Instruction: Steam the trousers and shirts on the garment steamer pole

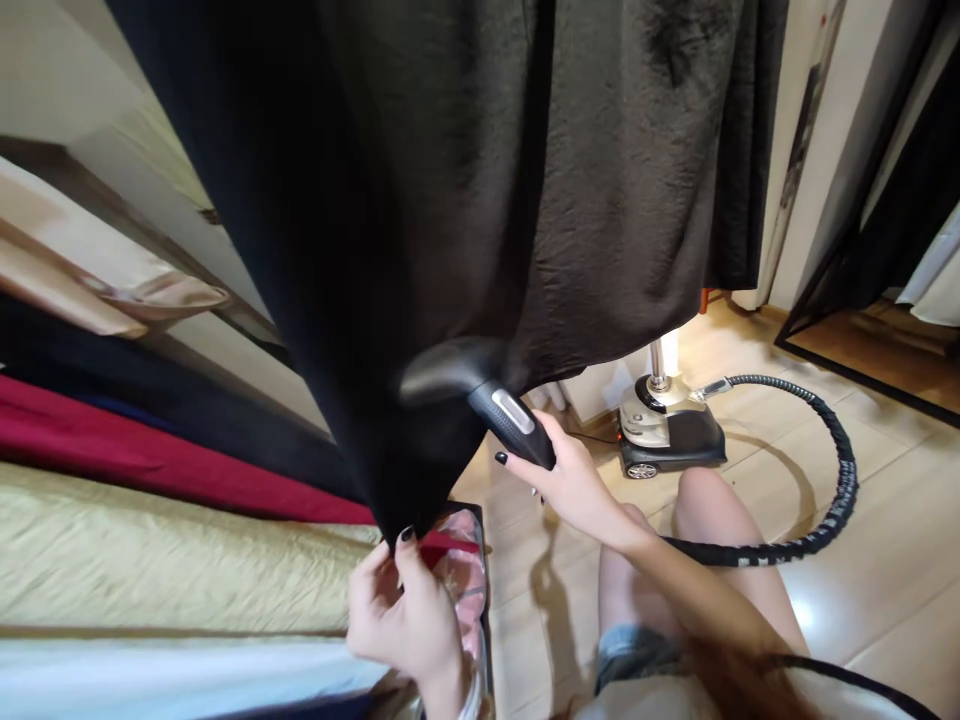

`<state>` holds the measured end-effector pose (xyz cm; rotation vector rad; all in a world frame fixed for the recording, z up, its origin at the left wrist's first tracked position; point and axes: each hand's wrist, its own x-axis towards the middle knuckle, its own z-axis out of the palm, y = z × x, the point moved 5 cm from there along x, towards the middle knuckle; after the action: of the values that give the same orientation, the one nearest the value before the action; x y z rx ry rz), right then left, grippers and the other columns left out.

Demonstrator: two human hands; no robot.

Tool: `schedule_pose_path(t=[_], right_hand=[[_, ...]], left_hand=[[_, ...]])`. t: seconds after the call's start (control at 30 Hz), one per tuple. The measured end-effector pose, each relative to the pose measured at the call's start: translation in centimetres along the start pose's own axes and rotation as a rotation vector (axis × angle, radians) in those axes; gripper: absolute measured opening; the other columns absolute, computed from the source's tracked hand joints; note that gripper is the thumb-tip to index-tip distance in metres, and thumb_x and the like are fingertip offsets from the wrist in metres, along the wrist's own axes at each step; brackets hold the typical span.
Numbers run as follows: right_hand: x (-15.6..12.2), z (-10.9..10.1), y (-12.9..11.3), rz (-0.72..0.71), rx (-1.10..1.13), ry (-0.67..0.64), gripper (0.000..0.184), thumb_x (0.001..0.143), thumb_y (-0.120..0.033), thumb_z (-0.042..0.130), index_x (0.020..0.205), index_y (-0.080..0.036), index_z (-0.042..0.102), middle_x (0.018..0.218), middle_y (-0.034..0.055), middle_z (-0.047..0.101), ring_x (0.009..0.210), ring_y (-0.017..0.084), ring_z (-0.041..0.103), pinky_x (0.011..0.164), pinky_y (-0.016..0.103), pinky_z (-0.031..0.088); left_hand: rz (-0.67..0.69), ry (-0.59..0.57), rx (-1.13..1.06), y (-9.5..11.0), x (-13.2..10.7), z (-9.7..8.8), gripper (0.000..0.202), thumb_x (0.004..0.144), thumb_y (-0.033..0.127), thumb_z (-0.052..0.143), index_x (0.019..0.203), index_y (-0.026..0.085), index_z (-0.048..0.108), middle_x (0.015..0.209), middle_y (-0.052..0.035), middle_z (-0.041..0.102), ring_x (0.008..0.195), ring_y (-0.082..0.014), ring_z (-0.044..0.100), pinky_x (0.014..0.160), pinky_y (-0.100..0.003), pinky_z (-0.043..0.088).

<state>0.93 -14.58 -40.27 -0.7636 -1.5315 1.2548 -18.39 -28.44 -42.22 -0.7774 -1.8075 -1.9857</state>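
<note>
Right now the left hand [401, 620] has the bottom corner of a long black garment [315, 230] pinched up tight, its fingers [375, 585] closed on the hem, with the cloth coming to a point just above the knuckles. Over to the right hand [574, 490], and it's wrapped around the black handle of a steamer head [480, 385], fingers [541, 430] curled firmly around the grip, just below a silver button. The dark curved face of that head sits right up against the black cloth, well above the pinched corner, with the garment hanging between the two hands.

From the handle, a thick black hose [847, 480] loops across the floor to a steamer base [667, 430] on small wheels — beige top, black bottom, a metal pole rising from it. A shiny plastic bag [461, 570] with something pink inside sits just beside the left hand. Along the left side hang bands of cloth: beige satin [90, 270], deep red [112, 440], crinkled gold [165, 550] and white [150, 680]. Below it all — bare legs [712, 510], denim shorts [637, 650] and a wooden floor [540, 640].
</note>
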Motion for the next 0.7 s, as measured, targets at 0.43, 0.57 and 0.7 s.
schedule_pose_path(t=[0.43, 0.57, 0.7], right_hand=[[-0.6, -1.1, 0.1, 0.015, -0.124, -0.006, 0.056, 0.09, -0.047, 0.072, 0.14, -0.027, 0.055, 0.122, 0.0055, 0.074, 0.111, 0.026, 0.069, 0.096, 0.037, 0.05], [-0.3, -1.1, 0.8, 0.038, -0.145, -0.035, 0.054, 0.091, -0.047, 0.071, 0.139, -0.027, 0.057, 0.114, 0.0049, 0.075, 0.105, 0.025, 0.071, 0.09, 0.036, 0.052], [-1.4, -1.6, 2.4, 0.077, -0.124, -0.101, 0.05, 0.087, -0.047, 0.075, 0.131, -0.027, 0.063, 0.109, 0.0033, 0.077, 0.101, 0.025, 0.071, 0.085, 0.035, 0.053]], left_hand=[[-0.024, -0.002, -0.001, -0.6, 0.2, 1.0, 0.038, 0.076, 0.048, 0.082, 0.089, 0.016, 0.069, 0.079, -0.0022, 0.069, 0.071, -0.0183, 0.065, 0.072, -0.033, 0.051], [-0.049, -0.007, -0.012, -0.1, -0.4, 1.2, 0.037, 0.075, 0.048, 0.081, 0.088, 0.015, 0.07, 0.079, -0.0021, 0.069, 0.07, -0.0179, 0.064, 0.073, -0.033, 0.051], [-0.022, 0.005, 0.016, -0.1, -0.2, 1.5, 0.036, 0.074, 0.048, 0.08, 0.088, 0.016, 0.07, 0.077, -0.0018, 0.068, 0.07, -0.0172, 0.062, 0.071, -0.032, 0.05]])
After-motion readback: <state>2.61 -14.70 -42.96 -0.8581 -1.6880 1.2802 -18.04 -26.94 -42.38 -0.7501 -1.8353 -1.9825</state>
